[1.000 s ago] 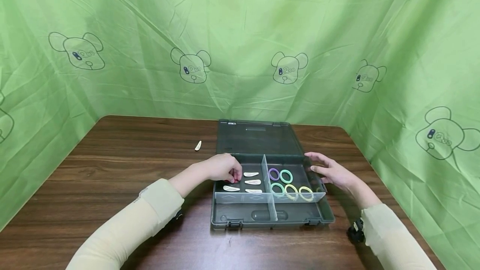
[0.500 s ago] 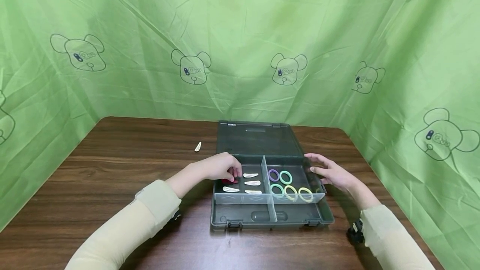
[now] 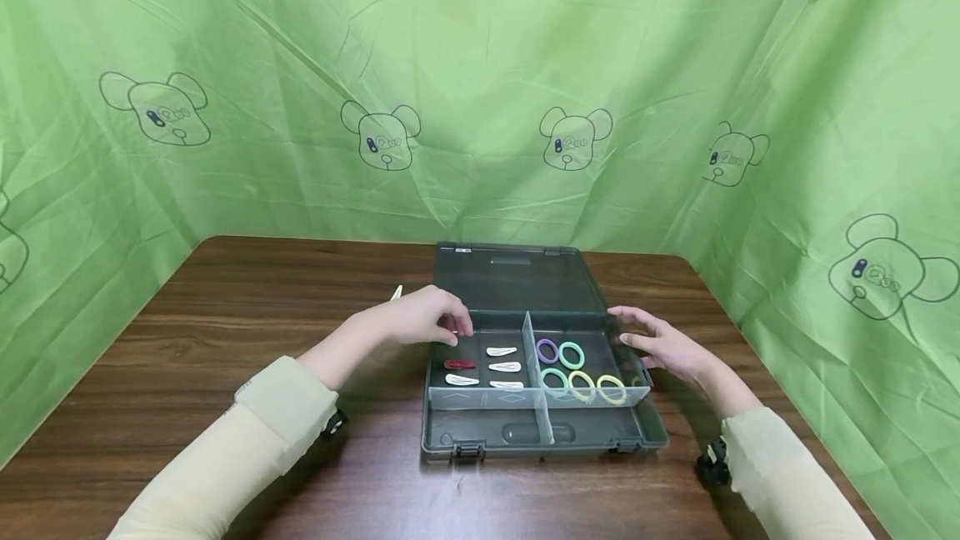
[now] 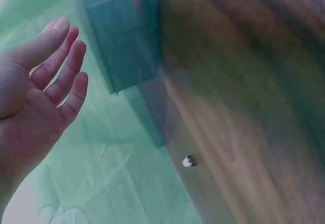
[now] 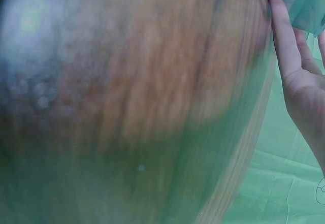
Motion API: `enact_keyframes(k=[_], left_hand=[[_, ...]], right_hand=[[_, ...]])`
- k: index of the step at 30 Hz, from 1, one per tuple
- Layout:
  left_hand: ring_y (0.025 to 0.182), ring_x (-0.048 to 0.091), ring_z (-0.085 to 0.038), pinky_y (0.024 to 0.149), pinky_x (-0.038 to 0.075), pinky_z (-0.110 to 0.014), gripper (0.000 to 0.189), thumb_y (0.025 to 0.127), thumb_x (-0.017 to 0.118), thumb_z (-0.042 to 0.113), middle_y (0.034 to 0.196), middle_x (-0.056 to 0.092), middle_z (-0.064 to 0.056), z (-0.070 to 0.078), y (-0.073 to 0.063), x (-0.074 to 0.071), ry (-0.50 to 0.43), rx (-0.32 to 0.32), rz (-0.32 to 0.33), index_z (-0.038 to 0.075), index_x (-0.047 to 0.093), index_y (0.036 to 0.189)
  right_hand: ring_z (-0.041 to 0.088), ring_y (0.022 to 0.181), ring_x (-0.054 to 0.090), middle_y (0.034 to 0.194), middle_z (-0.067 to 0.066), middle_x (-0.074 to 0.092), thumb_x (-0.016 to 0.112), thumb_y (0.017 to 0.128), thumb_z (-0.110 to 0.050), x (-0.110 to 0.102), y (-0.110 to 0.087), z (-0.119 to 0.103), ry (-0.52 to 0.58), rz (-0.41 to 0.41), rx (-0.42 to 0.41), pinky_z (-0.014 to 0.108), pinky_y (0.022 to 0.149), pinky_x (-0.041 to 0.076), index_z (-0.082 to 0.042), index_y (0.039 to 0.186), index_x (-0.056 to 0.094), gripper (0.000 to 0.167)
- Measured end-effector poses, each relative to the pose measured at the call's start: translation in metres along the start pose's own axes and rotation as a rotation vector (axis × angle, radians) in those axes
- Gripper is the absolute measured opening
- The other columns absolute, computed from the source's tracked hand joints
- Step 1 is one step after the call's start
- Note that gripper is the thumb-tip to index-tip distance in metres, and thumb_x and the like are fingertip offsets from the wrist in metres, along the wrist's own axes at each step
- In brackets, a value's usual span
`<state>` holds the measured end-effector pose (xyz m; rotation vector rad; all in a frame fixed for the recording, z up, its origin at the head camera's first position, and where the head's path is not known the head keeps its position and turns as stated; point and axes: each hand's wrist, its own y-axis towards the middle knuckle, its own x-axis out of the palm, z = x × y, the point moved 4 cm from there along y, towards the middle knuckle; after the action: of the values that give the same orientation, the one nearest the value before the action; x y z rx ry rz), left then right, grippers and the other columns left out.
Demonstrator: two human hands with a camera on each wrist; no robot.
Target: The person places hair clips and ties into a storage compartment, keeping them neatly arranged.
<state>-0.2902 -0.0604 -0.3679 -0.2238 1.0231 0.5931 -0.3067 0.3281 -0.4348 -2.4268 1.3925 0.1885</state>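
Observation:
A dark translucent divided box [image 3: 495,442] lies with its lid [image 3: 517,277] folded back. Over its left rear compartment hovers my left hand [image 3: 427,315], fingers loosely bent and holding nothing; the left wrist view shows the same bare palm [image 4: 38,87]. Beneath it lie a red hair clip [image 3: 459,364] and several white hair clips [image 3: 505,367]. Several hair ties [image 3: 572,354] in purple, green and yellow fill the right rear compartment. My right hand [image 3: 667,347] rests against the box's right side with fingers extended. Partly hidden behind my left hand is another white hair clip [image 3: 397,293] on the table.
The box stands on a brown wooden table [image 3: 225,340]. Green cloth [image 3: 480,65] with bear outlines hangs behind and at both sides. A clear divider [image 3: 487,397] separates the front compartments from the rear ones.
My left hand has let go of the red hair clip in the left rear compartment and moved up, back and to the left. The right hand stays at the box's side.

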Motion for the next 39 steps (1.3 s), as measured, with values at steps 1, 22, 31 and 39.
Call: enact_keyframes(k=[1,22,31,39], left_hand=[[0.08,0.06,-0.006,0.078,0.052,-0.032,0.017,0.081,0.072,0.005,0.094,0.07,-0.004,0.0,-0.001,-0.003,0.004,-0.007,0.007,0.01,0.07,0.096],[0.097,0.063,-0.02,0.087,0.049,-0.039,0.02,0.08,0.074,0.011,0.101,0.069,-0.001,-0.047,-0.032,-0.055,0.066,-0.146,0.224,0.013,0.07,0.1],[0.101,0.061,-0.022,0.091,0.045,-0.042,0.023,0.081,0.074,0.013,0.1,0.069,-0.003,-0.073,-0.042,-0.055,0.118,-0.199,0.317,0.007,0.07,0.103],[0.099,0.06,-0.025,0.091,0.044,-0.042,0.027,0.081,0.073,0.01,0.104,0.067,-0.009,-0.101,-0.045,-0.046,0.18,-0.245,0.384,0.004,0.068,0.106]], right_hand=[[0.026,0.12,0.049,0.148,0.015,0.024,0.052,0.097,-0.022,0.0,0.0,0.0,0.004,0.004,0.005,0.044,0.081,0.052,-0.016,0.146,0.028,0.055],[0.024,0.119,0.051,0.147,0.019,0.027,0.052,0.097,-0.022,0.001,-0.001,0.0,0.011,0.008,0.003,0.045,0.081,0.052,-0.015,0.146,0.026,0.056],[0.025,0.121,0.049,0.147,0.016,0.026,0.053,0.097,-0.023,0.0,-0.002,-0.001,0.009,0.009,0.01,0.044,0.082,0.052,-0.017,0.146,0.028,0.056],[0.024,0.119,0.051,0.147,0.02,0.024,0.051,0.098,-0.021,-0.001,-0.002,0.0,0.003,-0.007,-0.011,0.043,0.081,0.053,-0.013,0.147,0.025,0.056]])
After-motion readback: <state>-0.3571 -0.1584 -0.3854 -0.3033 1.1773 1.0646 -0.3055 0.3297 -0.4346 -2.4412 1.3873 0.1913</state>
